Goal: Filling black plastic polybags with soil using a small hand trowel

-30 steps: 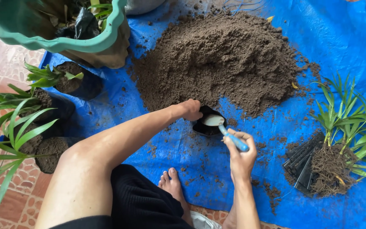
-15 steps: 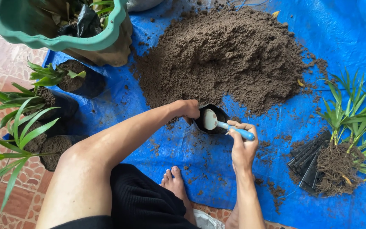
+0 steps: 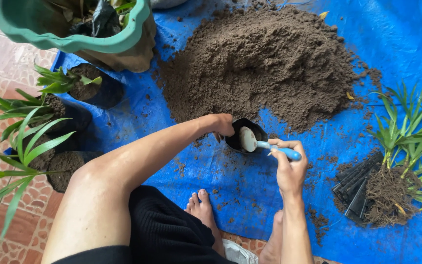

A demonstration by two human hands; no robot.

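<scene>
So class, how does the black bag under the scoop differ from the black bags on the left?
The black bag at the left hand holds no plant, only the pale scoop held by the right hand; the left bags hold green seedlings. It looks nearly empty; theirs are filled with soil. It sits by the soil heap; they stand at the tarp's edge. All are black.

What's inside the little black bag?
The pale scoop end of the blue-handled trowel sits inside the little black bag. The bag's bottom is dark, so any soil there can't be seen.
</scene>
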